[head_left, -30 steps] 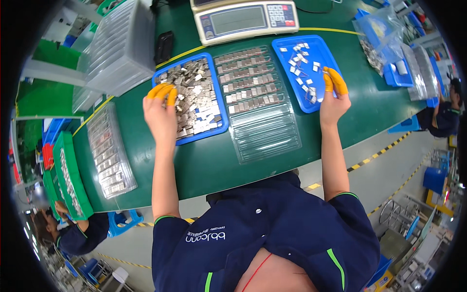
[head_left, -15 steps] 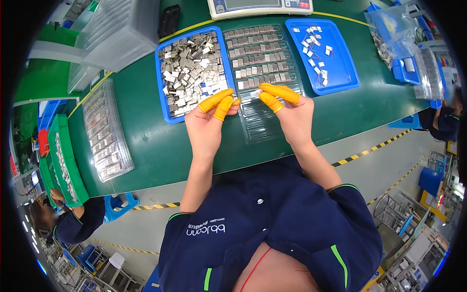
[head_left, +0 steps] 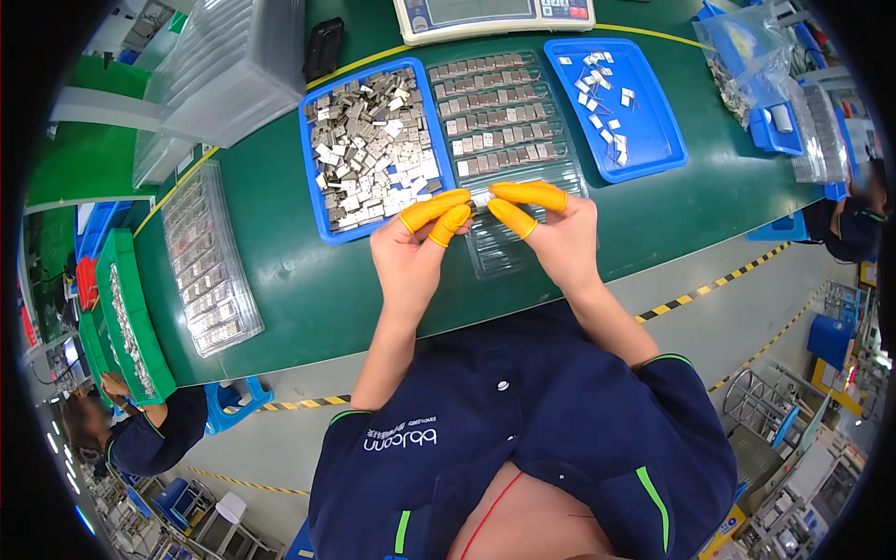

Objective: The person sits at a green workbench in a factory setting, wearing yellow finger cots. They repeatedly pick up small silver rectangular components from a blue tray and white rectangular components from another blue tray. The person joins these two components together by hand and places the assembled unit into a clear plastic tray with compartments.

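Head view: left hand [head_left: 411, 250] and right hand [head_left: 558, 233] brought together above near end of clear ridged plastic tray [head_left: 509, 154]. Small silvery metal part [head_left: 479, 199] pinched between orange-capped fingertips [head_left: 431, 210] of both hands, held over tray's empty near rows, apparently for seating there. Blue shallow tray heaped with silvery metal pieces [head_left: 373, 154] kept left of clear tray, within left hand's reach. Blue shallow tray with few small white pieces [head_left: 616, 107] set right. Digital scale [head_left: 495, 14] placed far, behind trays, on green bench top [head_left: 280, 271].
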`<act>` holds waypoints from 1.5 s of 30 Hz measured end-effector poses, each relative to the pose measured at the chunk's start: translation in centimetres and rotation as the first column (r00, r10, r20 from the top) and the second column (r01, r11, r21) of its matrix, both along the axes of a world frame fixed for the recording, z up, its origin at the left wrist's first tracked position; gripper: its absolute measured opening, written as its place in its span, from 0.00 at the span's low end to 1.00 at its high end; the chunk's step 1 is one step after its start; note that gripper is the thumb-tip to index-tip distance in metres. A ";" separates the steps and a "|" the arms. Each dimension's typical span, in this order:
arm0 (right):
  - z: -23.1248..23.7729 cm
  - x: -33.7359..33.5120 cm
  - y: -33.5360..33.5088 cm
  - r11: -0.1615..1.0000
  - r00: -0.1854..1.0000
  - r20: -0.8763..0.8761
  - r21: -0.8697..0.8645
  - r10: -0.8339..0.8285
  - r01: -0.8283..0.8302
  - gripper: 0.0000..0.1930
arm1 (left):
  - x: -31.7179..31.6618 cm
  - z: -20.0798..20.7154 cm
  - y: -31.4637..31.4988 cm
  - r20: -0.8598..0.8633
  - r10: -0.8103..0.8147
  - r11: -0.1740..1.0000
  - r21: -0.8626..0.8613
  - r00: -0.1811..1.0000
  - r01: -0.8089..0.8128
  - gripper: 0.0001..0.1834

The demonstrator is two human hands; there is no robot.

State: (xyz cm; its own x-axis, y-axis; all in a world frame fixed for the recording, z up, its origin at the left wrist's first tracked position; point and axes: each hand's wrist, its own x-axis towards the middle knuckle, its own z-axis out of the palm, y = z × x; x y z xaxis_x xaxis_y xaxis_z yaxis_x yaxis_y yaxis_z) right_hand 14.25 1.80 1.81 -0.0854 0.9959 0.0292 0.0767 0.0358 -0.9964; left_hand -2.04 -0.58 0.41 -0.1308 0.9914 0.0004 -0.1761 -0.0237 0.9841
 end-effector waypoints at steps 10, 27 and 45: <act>-0.8 -0.6 0.0 0.972 0.965 -0.257 -0.210 0.045 -0.101 0.09 | -0.8 -0.7 -0.2 -0.048 -0.050 0.998 0.041 0.998 0.052 0.10; -1.4 0.7 -0.3 0.901 0.939 -0.243 -0.302 0.243 -0.312 0.07 | -0.8 -1.1 -1.1 0.171 -0.201 0.973 -0.081 0.965 0.217 0.09; -4.7 -1.0 2.5 0.773 0.689 0.692 0.553 -0.217 -0.311 0.07 | -6.2 -0.8 2.7 -0.875 0.197 0.977 0.139 0.442 -0.161 0.13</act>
State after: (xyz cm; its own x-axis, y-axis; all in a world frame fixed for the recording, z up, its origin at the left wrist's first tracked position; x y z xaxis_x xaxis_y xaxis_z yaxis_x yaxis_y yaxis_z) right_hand 13.23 4.32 -2.88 -0.3877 0.7713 0.5048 0.6943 0.6045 -0.3905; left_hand -8.25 2.14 -0.35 -0.2166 0.9431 0.2521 0.7943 0.0201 0.6072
